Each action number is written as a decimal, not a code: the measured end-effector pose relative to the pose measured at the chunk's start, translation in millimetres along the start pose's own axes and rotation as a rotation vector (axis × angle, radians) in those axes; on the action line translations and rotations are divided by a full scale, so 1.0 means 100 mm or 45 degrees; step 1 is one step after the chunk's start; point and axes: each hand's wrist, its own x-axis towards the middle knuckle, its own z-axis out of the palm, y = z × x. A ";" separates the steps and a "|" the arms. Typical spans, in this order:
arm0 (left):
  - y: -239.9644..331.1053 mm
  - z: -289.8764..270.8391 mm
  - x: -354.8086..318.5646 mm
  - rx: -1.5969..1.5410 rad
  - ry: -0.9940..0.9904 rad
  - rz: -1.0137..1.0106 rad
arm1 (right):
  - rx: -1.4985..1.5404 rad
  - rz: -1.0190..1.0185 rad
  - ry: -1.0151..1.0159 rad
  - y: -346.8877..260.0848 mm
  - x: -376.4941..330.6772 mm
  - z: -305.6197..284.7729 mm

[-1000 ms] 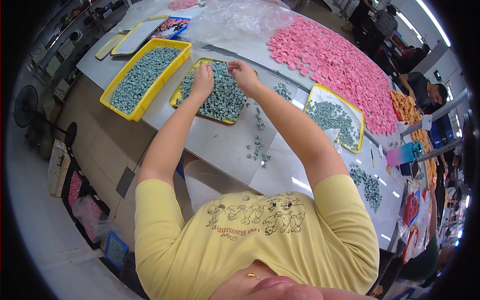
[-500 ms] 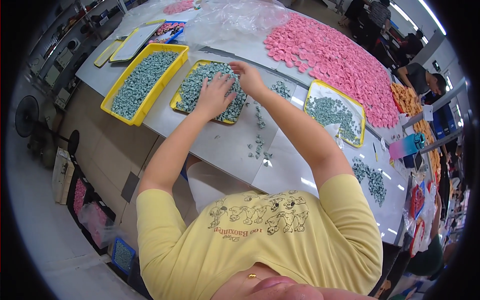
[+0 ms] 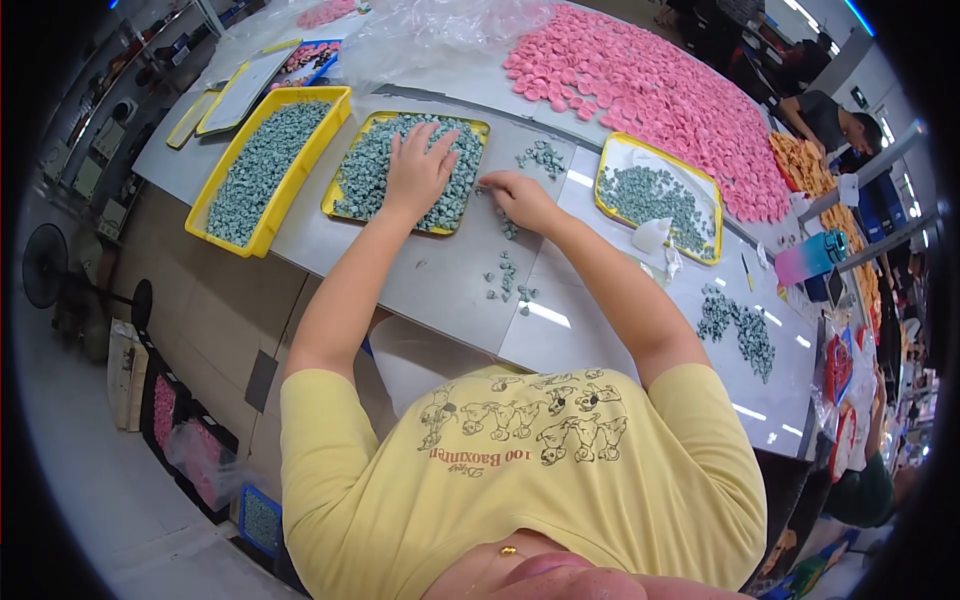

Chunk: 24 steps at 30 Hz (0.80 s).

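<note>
A yellow-rimmed tray [image 3: 475, 122] holds a heap of small grey-green pieces [image 3: 365, 170], too small to name. My left hand [image 3: 420, 172] rests on this heap, palm down with its fingers spread. Just outside the tray's right edge, my right hand [image 3: 522, 202] is low over the table, its fingers curled together. Whether it pinches a piece is hidden. A few loose pieces [image 3: 508, 272] trail over the table below my right hand, and a small cluster [image 3: 543, 157] lies beyond it.
A deep yellow bin [image 3: 335, 125] of similar pieces stands left. To the right are another yellow-rimmed tray [image 3: 717, 215], a loose pile [image 3: 740, 335] and a pink-and-teal bottle [image 3: 812, 257]. Pink pieces [image 3: 640, 100] cover the far table. A person [image 3: 825, 125] works at far right.
My right hand has left the heap and come down to the table at the tray's right. The left hand stays on the heap. The whole view has shifted slightly.
</note>
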 end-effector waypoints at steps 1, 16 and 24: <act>0.07 -0.01 -0.02 -0.132 0.102 -0.034 | -0.029 -0.134 -0.044 0.03 -0.02 0.02; 0.81 -0.10 -1.02 -1.125 -0.194 -0.339 | 0.267 -0.241 -0.370 0.11 -0.90 0.12; 1.55 0.14 -0.85 -0.728 -0.555 0.021 | 0.660 -0.072 0.135 0.23 -1.69 -0.76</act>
